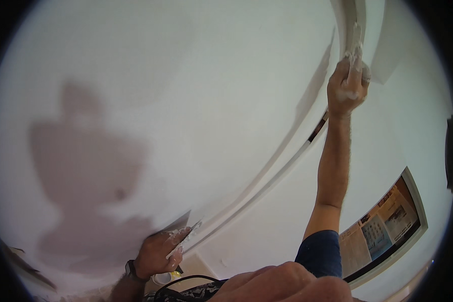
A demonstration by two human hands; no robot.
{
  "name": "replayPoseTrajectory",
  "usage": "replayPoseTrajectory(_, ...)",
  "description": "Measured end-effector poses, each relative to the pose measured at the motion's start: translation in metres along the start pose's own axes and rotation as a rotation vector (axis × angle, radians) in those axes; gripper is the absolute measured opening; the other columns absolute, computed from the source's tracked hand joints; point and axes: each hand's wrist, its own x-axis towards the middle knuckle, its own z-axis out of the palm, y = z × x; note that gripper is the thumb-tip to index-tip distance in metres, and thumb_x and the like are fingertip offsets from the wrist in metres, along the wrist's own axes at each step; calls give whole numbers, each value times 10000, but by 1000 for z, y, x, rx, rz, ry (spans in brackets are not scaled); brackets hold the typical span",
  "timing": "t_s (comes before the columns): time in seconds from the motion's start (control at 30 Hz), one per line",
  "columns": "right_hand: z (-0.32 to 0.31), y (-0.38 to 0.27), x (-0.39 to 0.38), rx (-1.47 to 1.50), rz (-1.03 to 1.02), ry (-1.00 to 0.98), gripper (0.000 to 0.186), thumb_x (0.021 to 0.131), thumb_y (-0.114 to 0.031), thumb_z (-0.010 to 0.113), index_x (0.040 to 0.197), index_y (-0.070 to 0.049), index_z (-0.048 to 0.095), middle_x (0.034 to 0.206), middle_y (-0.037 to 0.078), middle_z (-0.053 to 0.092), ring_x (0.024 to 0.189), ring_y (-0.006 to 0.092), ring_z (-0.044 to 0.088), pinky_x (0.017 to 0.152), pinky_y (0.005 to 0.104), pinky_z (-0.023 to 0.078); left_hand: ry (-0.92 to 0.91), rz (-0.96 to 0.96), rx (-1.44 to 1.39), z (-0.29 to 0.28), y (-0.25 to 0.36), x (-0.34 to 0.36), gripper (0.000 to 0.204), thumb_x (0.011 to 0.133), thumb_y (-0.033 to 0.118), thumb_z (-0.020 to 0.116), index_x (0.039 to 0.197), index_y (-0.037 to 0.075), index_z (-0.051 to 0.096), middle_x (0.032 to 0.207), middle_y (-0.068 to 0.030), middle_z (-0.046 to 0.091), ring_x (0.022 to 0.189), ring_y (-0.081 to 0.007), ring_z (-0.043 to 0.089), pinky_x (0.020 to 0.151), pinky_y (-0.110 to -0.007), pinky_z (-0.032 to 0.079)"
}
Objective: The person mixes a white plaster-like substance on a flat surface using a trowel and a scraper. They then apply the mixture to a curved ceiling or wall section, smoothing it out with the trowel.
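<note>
My left hand (158,252), a watch on its wrist, is low by the white wall. It is closed round a putty knife (179,222) whose flat grey blade shows past the fingers, and white paste is smeared over fingers and tool. High on the right, my right hand (346,90) reaches up with the arm stretched. It grips a second putty knife (357,34), seen nearly edge-on and coated with paste, at the pale trim (347,22) running along the wall's edge. The fingers hide its handle. White paste also marks the back of this hand.
My shadow falls on the wall (211,100) at left. A long narrow strip (267,186) curves down along the wall's edge. At lower right is a framed opening covered with newspaper (380,231). A small white container (161,278) and a black cable (186,277) show at the bottom.
</note>
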Motion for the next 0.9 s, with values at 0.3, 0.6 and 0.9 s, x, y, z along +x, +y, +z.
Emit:
replayPoseTrajectory(0.3, 18, -27, 65, 89, -186, 143, 254, 743, 0, 547, 991, 7, 603, 749, 76, 618, 631, 202, 568, 560, 273, 481, -12, -50, -10, 0, 6, 0, 467, 660, 36, 524, 1126, 0, 514, 769, -139, 584, 631, -255, 547, 637, -341, 464)
replayPoseTrajectory(0.6, 19, -24, 50, -82, -57, 83, 254, 740, -21, 577, 989, -40, 624, 758, 57, 647, 666, 217, 593, 612, 267, 493, -37, -87, -10, 1, 7, 2, 458, 672, 35, 519, 1130, 13, 514, 765, -141, 586, 623, -263, 547, 618, -347, 463)
replayPoseTrajectory(0.9, 26, 53, -37, -165, 2, -59, 340, 716, -23, 581, 1049, -88, 598, 869, 34, 643, 721, 204, 609, 594, 269, 519, -74, -112, 10, -1, 10, 2, 438, 681, 43, 517, 1117, 5, 522, 782, -141, 592, 614, -260, 546, 620, -346, 465)
